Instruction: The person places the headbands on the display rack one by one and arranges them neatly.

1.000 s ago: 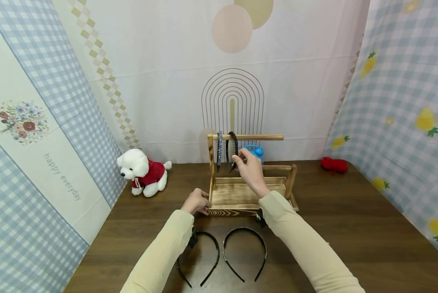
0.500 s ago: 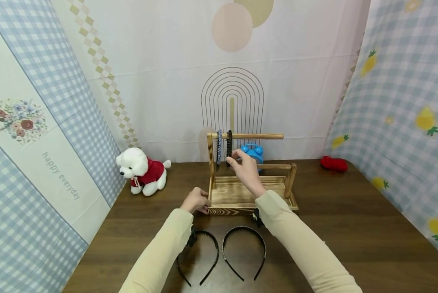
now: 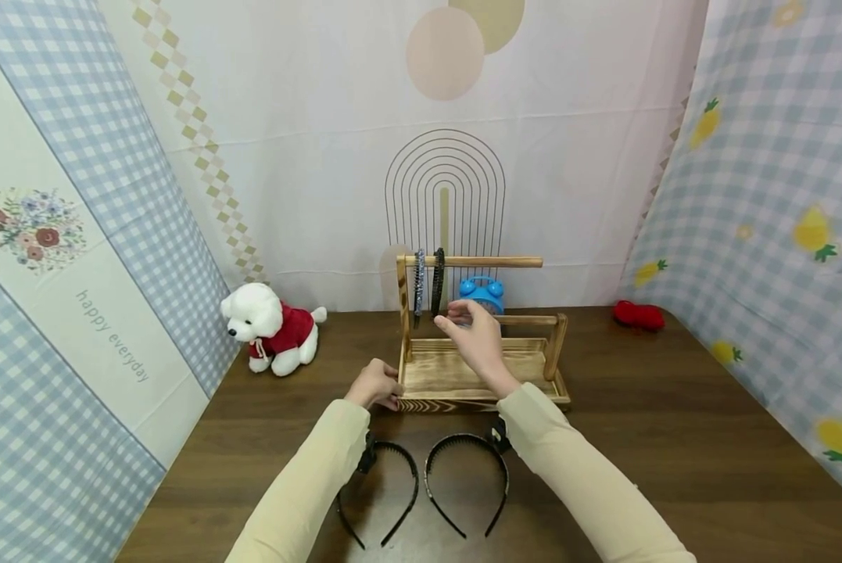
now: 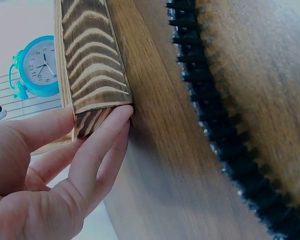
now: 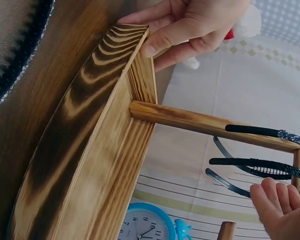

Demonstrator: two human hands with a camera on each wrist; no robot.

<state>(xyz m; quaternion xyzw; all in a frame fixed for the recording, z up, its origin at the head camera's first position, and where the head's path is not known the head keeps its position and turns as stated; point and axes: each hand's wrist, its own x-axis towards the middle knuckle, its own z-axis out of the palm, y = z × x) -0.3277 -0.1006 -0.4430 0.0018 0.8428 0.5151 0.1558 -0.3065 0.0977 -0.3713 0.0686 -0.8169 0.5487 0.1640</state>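
Pinching the rack at its eight o'clock corner with the left hand; spreading the right hand loosely, seemingly holding nothing, at five o'clock from the black headband. Apparently standing half done: showing it and the blue headband hanging toward the bar's nine o'clock end, leaving the seven o'clock headband and six o'clock headband on the table.
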